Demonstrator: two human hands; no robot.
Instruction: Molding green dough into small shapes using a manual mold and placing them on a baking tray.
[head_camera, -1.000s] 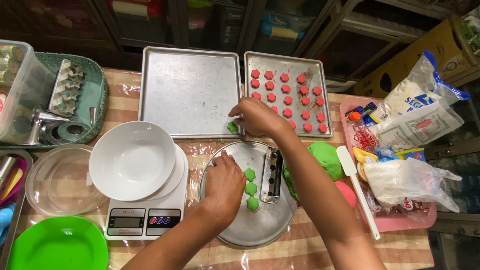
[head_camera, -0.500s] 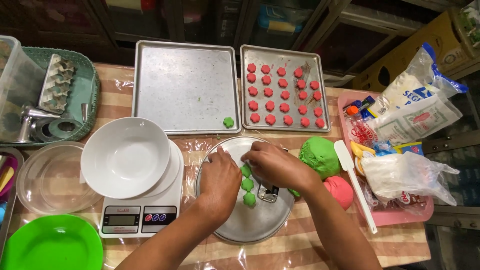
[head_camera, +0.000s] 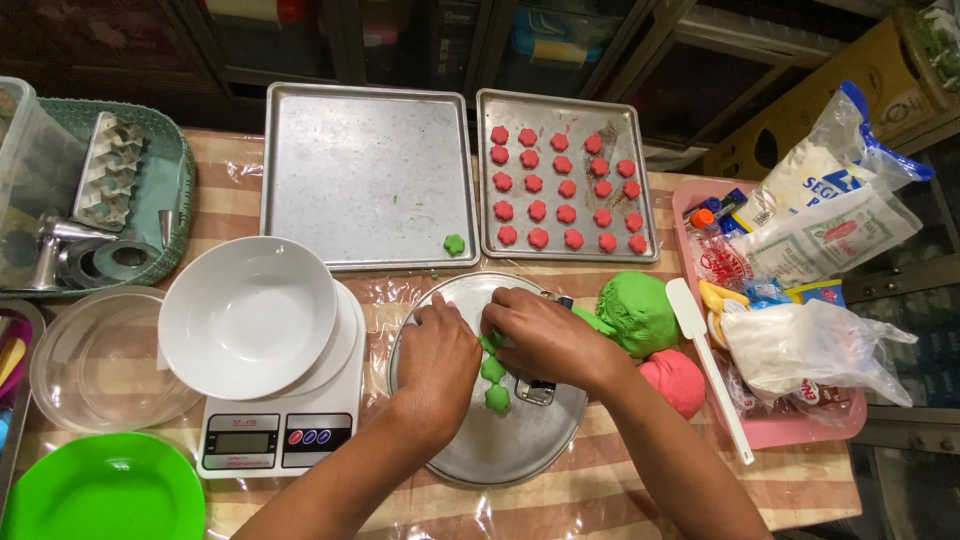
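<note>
Since the earlier frames the right hand (head_camera: 545, 335) has come back from the far tray, leaving 1 green flower-shaped piece (head_camera: 455, 243) at that tray's near right corner, and now it is down over the round metal plate (head_camera: 520, 450) beside the left hand (head_camera: 435, 360).

Head view, the only one: both hands rest on the round metal plate at the middle of the tabletop (head_camera: 620, 500). The right-hand fingers (head_camera: 497, 312) are curled down and pinched at the top of a short row of green dough pieces (head_camera: 496, 385); they seem closed on the farthest piece, though the hand hides the actual contact. The left hand lies palm down just left of the row, its fingers loosely bent and pressing the plate, holding nothing that shows. A small metal cutter (head_camera: 537, 388) sits just right of the row, partly under the right hand.

The row's long axis runs near to far along the plate's middle; the 2 visible pieces lie flat, lobes up, with no clear pointing end.

To lift a piece well, I judge it best pinched lightly at its edges and raised straight up, the left hand steadying the plate, so that the soft lobes do not smear.

The empty baking tray (head_camera: 360, 170) lies far and left; the tray of red pieces (head_camera: 565, 180) lies right of it. A green dough lump (head_camera: 640, 312) and a pink dough lump (head_camera: 675, 380) sit right of the plate. A white bowl (head_camera: 248, 315) stands on a scale (head_camera: 275, 440) at the left.
</note>
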